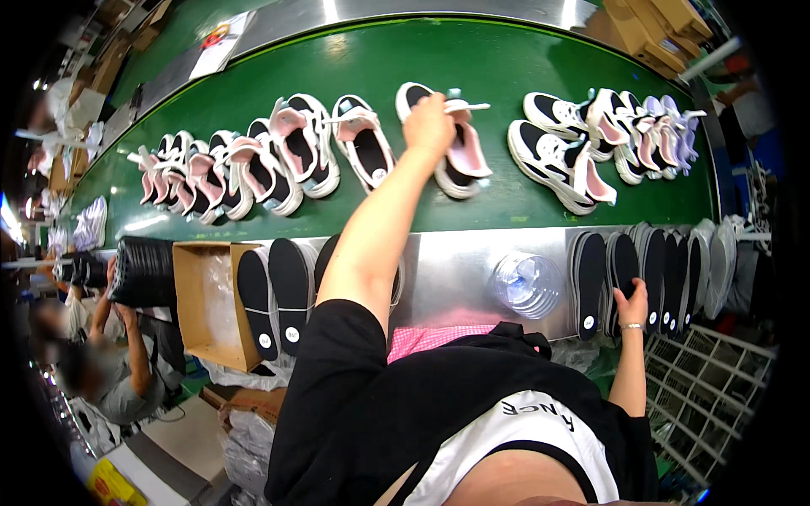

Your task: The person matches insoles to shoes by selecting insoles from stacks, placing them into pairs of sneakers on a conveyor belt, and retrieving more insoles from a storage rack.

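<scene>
My left hand (429, 124) reaches out over the green conveyor belt (380, 59) and is closed on the top of a white, black and pink sneaker (464, 160), with a white strip sticking out beside the fingers. My right hand (631, 304) stays near my body at the steel ledge (456, 261), its fingers curled over a black insole (623, 270) in a row of upright insoles (675, 266). Two more black insoles (274, 295) lean against the ledge beside my left arm.
Several matching sneakers lie on the belt to the left (245, 164) and right (591, 135). A cardboard box (207, 299) and a clear plastic lid (527, 282) sit on the ledge. A person (110, 371) works at the left. A white wire rack (704, 388) stands at right.
</scene>
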Demonstrator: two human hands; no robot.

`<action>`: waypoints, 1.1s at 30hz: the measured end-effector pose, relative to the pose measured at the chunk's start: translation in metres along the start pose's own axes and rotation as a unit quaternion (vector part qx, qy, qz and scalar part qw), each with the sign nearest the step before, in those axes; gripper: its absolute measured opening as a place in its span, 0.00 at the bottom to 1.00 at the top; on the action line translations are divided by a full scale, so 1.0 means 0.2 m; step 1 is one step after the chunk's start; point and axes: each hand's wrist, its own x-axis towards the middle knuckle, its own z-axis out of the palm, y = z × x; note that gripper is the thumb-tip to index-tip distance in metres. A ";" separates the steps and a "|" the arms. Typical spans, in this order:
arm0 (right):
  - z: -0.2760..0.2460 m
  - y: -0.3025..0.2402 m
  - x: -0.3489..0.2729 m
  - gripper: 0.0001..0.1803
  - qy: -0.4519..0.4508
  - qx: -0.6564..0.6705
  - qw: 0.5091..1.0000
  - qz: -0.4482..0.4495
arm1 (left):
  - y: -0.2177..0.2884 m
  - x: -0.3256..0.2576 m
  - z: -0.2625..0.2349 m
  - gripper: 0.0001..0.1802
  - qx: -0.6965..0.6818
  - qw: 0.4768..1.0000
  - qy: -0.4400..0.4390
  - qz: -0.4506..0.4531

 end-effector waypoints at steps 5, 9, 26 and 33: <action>-0.18 -0.04 0.08 0.12 -0.084 0.317 0.942 0.069 | 0.08 -0.19 0.08 0.15 -0.111 0.994 0.021 0.011; -0.37 -0.77 0.15 0.11 -0.298 0.435 0.850 -0.010 | 0.10 -0.24 0.06 0.14 -0.121 0.989 -0.007 -0.086; -0.04 -1.61 0.27 0.15 -0.205 -0.180 0.886 -0.374 | 0.07 -0.22 0.13 0.18 -0.123 0.982 -0.019 -0.143; -0.08 -1.63 0.29 0.09 -0.212 -0.200 0.862 -0.415 | 0.09 -0.23 0.09 0.17 -0.144 0.978 -0.019 -0.150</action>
